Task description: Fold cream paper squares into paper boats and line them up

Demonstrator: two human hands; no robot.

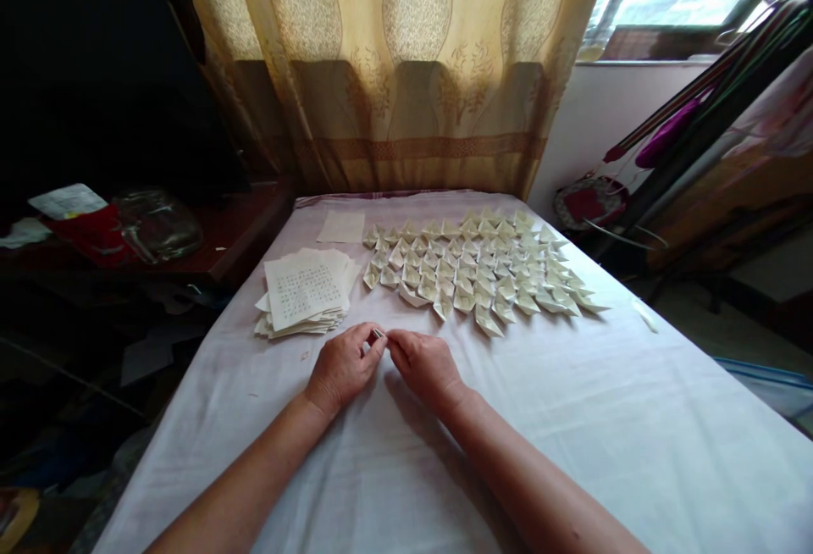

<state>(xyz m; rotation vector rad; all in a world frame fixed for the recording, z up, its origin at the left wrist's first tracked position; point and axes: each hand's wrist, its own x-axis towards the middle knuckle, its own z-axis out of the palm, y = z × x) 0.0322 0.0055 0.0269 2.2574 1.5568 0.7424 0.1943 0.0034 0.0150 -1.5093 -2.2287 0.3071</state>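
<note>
Both my hands rest on the white cloth-covered table (572, 418), fingertips meeting. My left hand (343, 366) and my right hand (424, 362) pinch a small folded piece of paper (379, 334) between them; only its edge shows. A stack of printed paper squares (305, 291) lies just beyond my left hand. Rows of several folded paper boats (476, 270) spread across the table beyond my right hand. A single blank square sheet (341, 227) lies farther back.
A patterned tan curtain (406, 63) hangs behind the table. A dark side table at left holds a glass jar (156, 224) and red items. Poles and a rack (699, 122) lean at right under the window. A small paper scrap (644, 315) lies near the table's right edge.
</note>
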